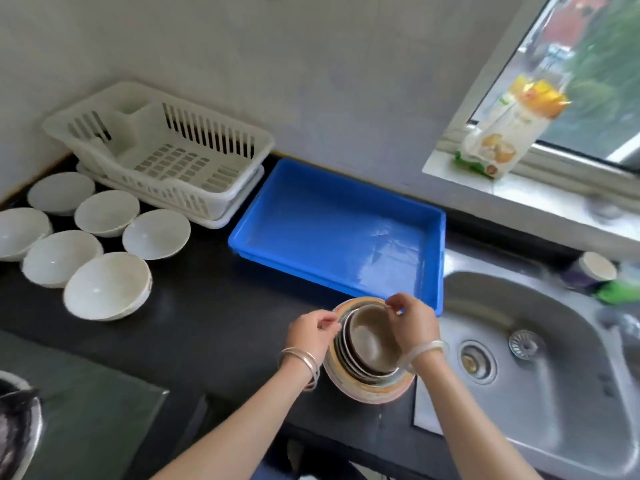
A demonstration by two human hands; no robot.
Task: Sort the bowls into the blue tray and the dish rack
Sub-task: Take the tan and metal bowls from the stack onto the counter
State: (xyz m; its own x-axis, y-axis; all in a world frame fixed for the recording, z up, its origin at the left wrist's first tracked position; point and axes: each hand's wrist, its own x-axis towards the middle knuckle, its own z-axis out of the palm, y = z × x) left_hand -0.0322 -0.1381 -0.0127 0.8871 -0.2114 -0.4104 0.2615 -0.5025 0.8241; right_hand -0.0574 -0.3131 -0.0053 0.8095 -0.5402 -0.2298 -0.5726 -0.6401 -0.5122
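our left hand (pixel 310 336) and right hand (pixel 414 323) hide both sides of the nested stack (pixel 367 386), so we cannot count its bowls. the frame cuts the leftmost white bowl (pixel 17 233), the sink (pixel 554 427), and a dark pot (pixel 17 431) by the counter's (pixel 207 323) near left corner. the packet's (pixel 498 133) print is too blurred to read.

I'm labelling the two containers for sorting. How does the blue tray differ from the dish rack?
The blue tray has solid walls and floor; the white dish rack is slotted all over. The tray is one open space, while the rack has a walled-off corner compartment. The tray sits beside the sink; the rack stands further left, by the white bowls. Both are rectangular plastic on the black counter, and neither holds a bowl yet.
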